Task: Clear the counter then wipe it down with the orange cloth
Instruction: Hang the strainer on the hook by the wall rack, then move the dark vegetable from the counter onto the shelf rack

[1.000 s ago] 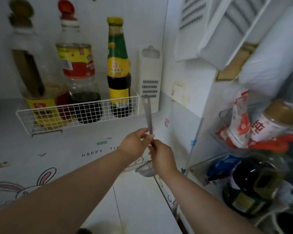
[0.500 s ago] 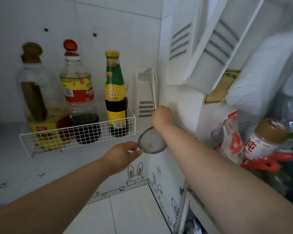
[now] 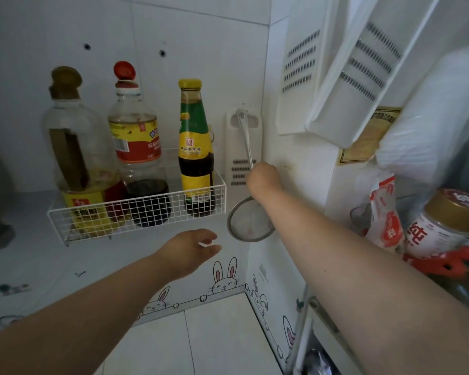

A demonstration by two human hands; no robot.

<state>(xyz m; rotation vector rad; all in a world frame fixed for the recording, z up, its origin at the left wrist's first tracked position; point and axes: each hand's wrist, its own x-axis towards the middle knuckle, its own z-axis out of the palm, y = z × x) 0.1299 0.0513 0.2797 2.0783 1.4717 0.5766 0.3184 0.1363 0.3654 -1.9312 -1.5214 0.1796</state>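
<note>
Head view, looking down into a tiled corner. Right hand [image 3: 263, 177] raised against the corner wall, closed around the thin metal handle of a small round wire-mesh strainer [image 3: 251, 221]; handle running up from the hand to a hook at the top of a white plastic hanging grater [image 3: 243, 147], mesh bowl hanging just below the wrist. Left hand [image 3: 192, 249] lower and to the left of the strainer bowl, palm down, fingers loosely spread and holding nothing, apart from the bowl. Left of the right hand, a white wire rack [image 3: 136, 212] fixed to the wall, carrying three bottles: a clear oil bottle with an olive cap [image 3: 73, 147], a clear bottle with a red cap and dark liquid [image 3: 138, 147], and a green-and-yellow labelled dark sauce bottle [image 3: 195, 152]. Above and right of the right hand, large white slicer boards [image 3: 363, 63] hanging on the side wall. Below both hands, the white tiled worktop [image 3: 214, 334], edged with rabbit stickers [image 3: 225, 277]. Orange cloth not in view.
</note>
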